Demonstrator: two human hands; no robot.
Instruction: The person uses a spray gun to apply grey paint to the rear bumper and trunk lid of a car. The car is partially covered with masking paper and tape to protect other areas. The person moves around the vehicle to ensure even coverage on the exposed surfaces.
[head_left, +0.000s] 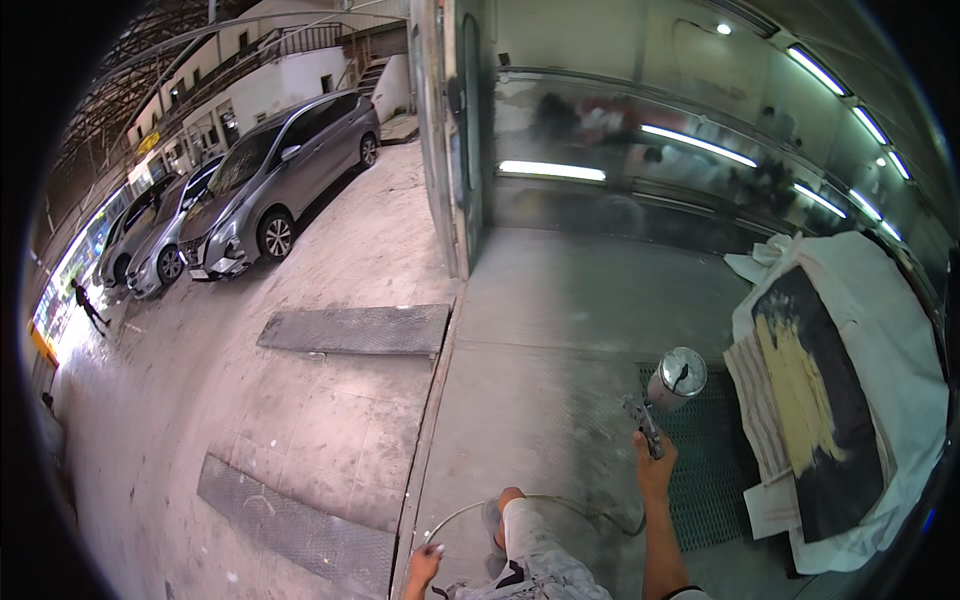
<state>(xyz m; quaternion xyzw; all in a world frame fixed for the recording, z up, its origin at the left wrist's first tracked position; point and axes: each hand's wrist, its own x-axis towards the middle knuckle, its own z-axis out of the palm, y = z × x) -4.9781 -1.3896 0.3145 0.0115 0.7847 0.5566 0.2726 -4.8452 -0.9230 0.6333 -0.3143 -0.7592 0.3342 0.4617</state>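
My right hand (654,462) is wrapped round the handle of a spray gun (645,425). A round metal paint cup (680,378) with a dark mark on its lid sits at the gun's far end. Low in the picture, my left hand (427,562) is closed on a thin pale hose (540,496), which arcs across in front of my legs toward my right forearm. To the right of the gun stands a dark vehicle panel (845,440) with a yellowish filler patch (795,385). White covering sheets (900,370) and striped paper (752,400) surround it.
A floor grating (705,470) lies beneath the gun. Two metal ramp plates (355,330) (290,525) lie left of the booth's threshold. A door frame (450,150) stands ahead. Parked cars (275,170) and a distant person (88,305) are at left. Lit tubes (552,171) line the booth wall.
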